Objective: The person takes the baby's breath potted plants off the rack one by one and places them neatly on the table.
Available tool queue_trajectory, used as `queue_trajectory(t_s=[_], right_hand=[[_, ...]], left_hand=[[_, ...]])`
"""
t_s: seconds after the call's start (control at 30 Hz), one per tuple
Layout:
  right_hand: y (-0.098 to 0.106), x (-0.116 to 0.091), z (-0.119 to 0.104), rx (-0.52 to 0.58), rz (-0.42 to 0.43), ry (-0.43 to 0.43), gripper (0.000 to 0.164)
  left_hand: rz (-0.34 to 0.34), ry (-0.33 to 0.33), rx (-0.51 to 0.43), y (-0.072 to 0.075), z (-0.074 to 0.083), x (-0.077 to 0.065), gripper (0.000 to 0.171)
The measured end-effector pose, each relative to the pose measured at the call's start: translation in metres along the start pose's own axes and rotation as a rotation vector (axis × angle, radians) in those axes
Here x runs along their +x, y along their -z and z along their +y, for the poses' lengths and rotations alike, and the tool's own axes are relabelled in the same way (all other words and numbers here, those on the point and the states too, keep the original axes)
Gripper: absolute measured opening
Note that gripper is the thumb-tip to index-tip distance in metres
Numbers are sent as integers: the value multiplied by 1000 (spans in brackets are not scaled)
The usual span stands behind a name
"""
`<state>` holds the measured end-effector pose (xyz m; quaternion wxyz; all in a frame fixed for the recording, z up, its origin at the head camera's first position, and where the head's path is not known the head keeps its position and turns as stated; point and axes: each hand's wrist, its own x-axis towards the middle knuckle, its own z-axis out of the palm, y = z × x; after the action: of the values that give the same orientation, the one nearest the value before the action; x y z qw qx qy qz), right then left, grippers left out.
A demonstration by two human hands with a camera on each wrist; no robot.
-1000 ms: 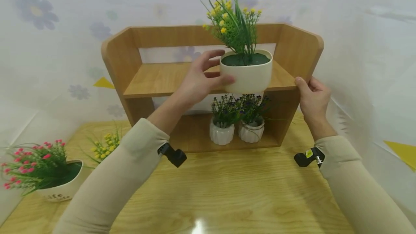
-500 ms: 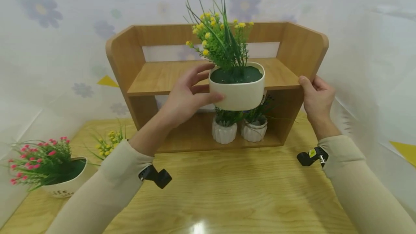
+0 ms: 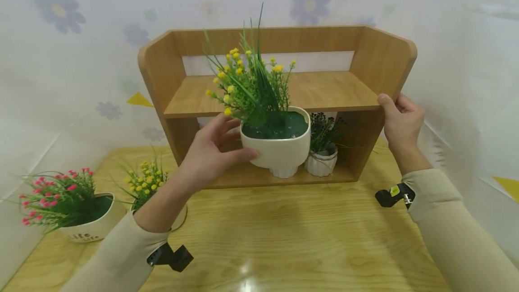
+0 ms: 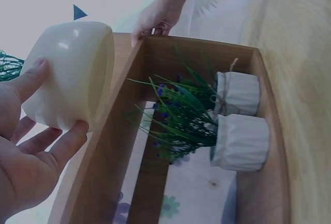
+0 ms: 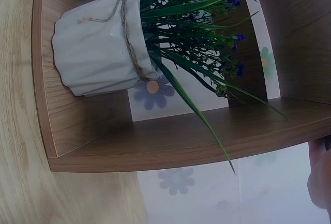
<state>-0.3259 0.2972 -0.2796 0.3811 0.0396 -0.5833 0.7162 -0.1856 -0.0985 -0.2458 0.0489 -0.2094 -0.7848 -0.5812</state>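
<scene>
My left hand (image 3: 211, 157) grips the left end of an oval cream flowerpot (image 3: 279, 150) with yellow flowers and long green blades, holding it up in front of the shelf. In the left wrist view the thumb lies on one side of this flowerpot (image 4: 70, 74), with the other fingers around it. My right hand (image 3: 403, 123) pinches the front edge of the wooden shelf's (image 3: 391, 64) right side panel, near the middle board. Two ribbed white pots (image 4: 240, 141) with dark purple flowers stand in the lower compartment; in the head view the lifted flowerpot mostly hides one.
On the table (image 3: 284, 233) at the left stand a cream pot with pink flowers (image 3: 91, 226) and another yellow-flowered plant (image 3: 147, 181), partly behind my left forearm. White flower-patterned cloth (image 3: 105, 71) hangs behind and beside the shelf.
My left hand has carried the yellow-flowered flowerpot down, leftward and toward me, away from the upper board. The right hand keeps its hold on the shelf's side panel.
</scene>
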Motion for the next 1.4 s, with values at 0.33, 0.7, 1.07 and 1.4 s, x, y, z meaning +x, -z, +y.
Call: queue_trajectory(t_s=[0.33, 0.7, 1.07, 1.4], right_hand=[[5, 0, 0, -19, 6, -17, 20], [7, 0, 0, -16, 3, -8, 22], [6, 0, 1, 28, 10, 2, 15], [7, -1, 1, -1, 7, -11, 20]], left_hand=[[28, 71, -80, 1, -39, -35, 72], [61, 150, -142, 1, -89, -69, 70], [122, 230, -121, -6, -128, -91, 68], [143, 278, -83, -9, -150, -104, 74]])
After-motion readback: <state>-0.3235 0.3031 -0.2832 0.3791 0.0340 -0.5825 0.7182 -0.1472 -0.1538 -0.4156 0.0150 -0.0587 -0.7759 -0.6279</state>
